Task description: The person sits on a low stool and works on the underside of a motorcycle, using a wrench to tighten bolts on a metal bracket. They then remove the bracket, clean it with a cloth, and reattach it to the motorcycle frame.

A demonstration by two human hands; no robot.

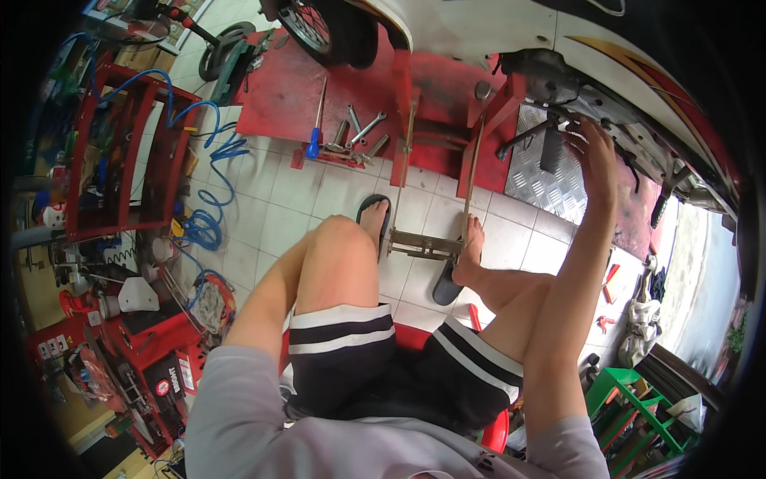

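Observation:
My right hand (592, 152) reaches up to the underside of a white motorcycle (487, 28). Its fingers are apart and slightly bent, with nothing visible in them. Just left of the fingertips is a black ribbed foot peg (550, 148); whether they touch it I cannot tell. Dark engine parts (550, 76) show above the hand, and a silver tread plate (523, 164) lies below. My left arm (267, 291) runs behind my raised left knee, which hides the left hand.
A blue-handled screwdriver (313, 142) and several wrenches (367, 128) lie on the red lift platform (279, 96). A metal stand bar (423, 242) lies between my feet. Left are a coiled blue air hose (203, 227) and a red tool cart (76, 168); a green rack (614, 383) is at lower right.

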